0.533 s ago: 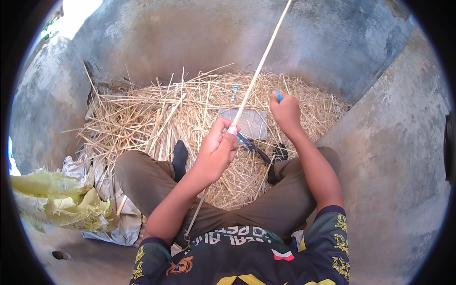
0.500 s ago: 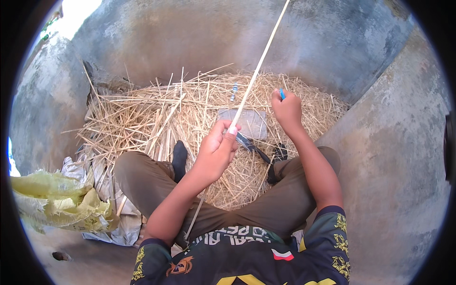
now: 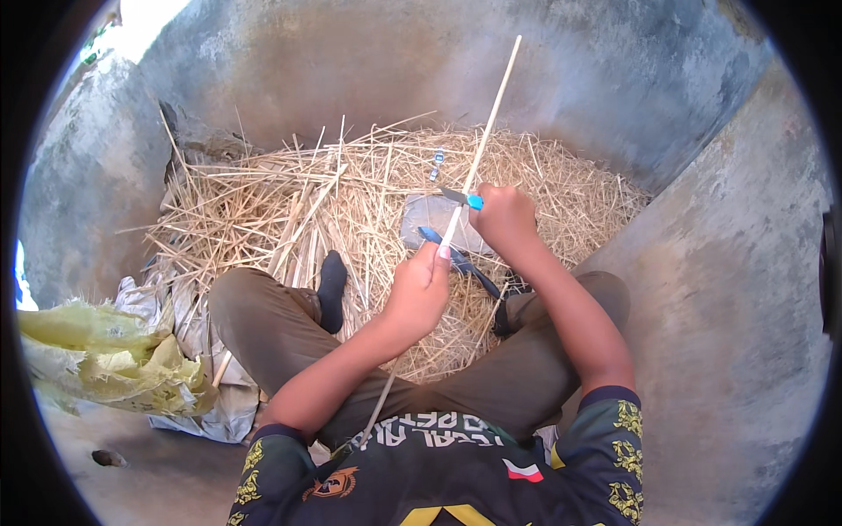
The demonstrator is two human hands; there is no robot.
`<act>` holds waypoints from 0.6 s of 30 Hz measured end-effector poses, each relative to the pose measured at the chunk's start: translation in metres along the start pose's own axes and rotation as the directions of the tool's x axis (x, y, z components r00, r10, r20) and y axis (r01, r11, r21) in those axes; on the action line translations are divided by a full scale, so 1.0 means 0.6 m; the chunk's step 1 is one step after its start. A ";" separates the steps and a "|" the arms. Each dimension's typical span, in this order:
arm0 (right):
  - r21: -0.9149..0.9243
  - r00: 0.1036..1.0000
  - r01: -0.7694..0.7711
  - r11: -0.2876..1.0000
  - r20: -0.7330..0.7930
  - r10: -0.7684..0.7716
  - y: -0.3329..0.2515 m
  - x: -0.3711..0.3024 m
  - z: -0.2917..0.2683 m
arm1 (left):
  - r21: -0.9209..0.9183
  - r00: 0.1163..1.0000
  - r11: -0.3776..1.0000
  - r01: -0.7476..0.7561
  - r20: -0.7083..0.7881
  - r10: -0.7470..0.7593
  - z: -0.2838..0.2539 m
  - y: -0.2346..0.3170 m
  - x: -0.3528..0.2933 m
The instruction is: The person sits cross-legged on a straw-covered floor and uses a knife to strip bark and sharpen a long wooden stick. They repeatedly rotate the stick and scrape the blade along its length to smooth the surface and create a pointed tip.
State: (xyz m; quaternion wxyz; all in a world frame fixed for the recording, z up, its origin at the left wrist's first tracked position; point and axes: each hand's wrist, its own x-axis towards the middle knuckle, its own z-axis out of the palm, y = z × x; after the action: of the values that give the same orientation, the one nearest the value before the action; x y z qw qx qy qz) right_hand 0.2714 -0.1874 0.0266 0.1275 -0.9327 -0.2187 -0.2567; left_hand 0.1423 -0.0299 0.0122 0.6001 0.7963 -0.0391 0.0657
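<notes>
A long, thin, pale stick, which looks like a bamboo strip, slants up and away from my left hand. My left fingers are closed round it, and its darker tail runs back under my forearm toward my shirt. In my closed right hand is a small knife with a blue handle. Its dark blade points left and crosses the stick a little beyond my left hand; I cannot tell how deep it bites. Beneath the stick is a flat grey slab.
Straw and thin strips are heaped before my crossed legs. A dark strap-like item lies by the slab, and a small blue-and-white packet beyond it. A torn yellow sack sits at left. Concrete walls enclose me.
My right hand has swung left and down, bringing the knife to the stick. The stick's far end has come lower into view. My left hand has shifted slightly right and nearer.
</notes>
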 end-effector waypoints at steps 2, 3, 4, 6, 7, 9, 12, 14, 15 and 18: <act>-0.032 1.000 -0.005 0.999 -0.013 0.004 0.007 0.006 0.002 | 0.076 1.000 0.997 -0.021 -0.020 0.023 -0.001 0.017 -0.007; -0.056 0.999 -0.010 0.998 -0.036 0.008 0.011 0.008 0.002 | 0.073 1.000 0.997 -0.020 -0.011 0.021 -0.001 0.024 -0.009; -0.080 0.998 -0.017 0.997 -0.058 0.012 0.016 0.013 0.003 | 0.070 1.000 0.997 -0.019 0.000 0.019 -0.001 0.030 -0.011; 0.032 0.911 -0.411 0.911 0.041 0.410 0.075 0.055 -0.029 | 0.129 0.997 0.991 -0.035 0.075 0.025 0.019 0.040 -0.048; 0.046 0.822 -0.568 0.822 0.092 0.562 0.107 0.073 -0.058 | 0.154 0.993 0.987 -0.051 0.115 0.034 0.028 0.045 -0.061; 0.010 0.769 -0.637 0.771 0.088 0.633 0.128 0.082 -0.112 | 0.118 0.984 0.992 -0.035 0.175 0.014 0.025 0.062 -0.066; 0.034 0.810 -0.585 0.810 0.066 0.582 0.136 0.065 -0.126 | 0.037 0.973 0.999 -0.007 0.229 -0.002 0.018 0.067 -0.059; 0.189 0.812 -0.583 0.790 0.171 0.559 0.101 0.044 -0.115 | -0.016 0.974 0.999 0.037 0.224 -0.033 0.010 0.063 -0.049; 0.119 0.891 -0.451 0.884 0.118 0.439 0.081 0.033 -0.105 | -0.038 0.977 0.997 0.064 0.208 -0.055 0.006 0.059 -0.038; -0.011 0.995 -0.094 0.995 0.008 0.095 0.025 -0.004 -0.070 | -0.024 0.991 0.999 0.024 0.131 -0.021 -0.004 0.042 -0.018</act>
State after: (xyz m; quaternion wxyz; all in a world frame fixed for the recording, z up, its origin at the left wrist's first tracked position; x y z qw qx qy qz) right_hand 0.2591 -0.2161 0.0587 0.1334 -0.9438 -0.1735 -0.2476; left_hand 0.1281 -0.0346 0.0355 0.6071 0.7915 -0.0701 0.0060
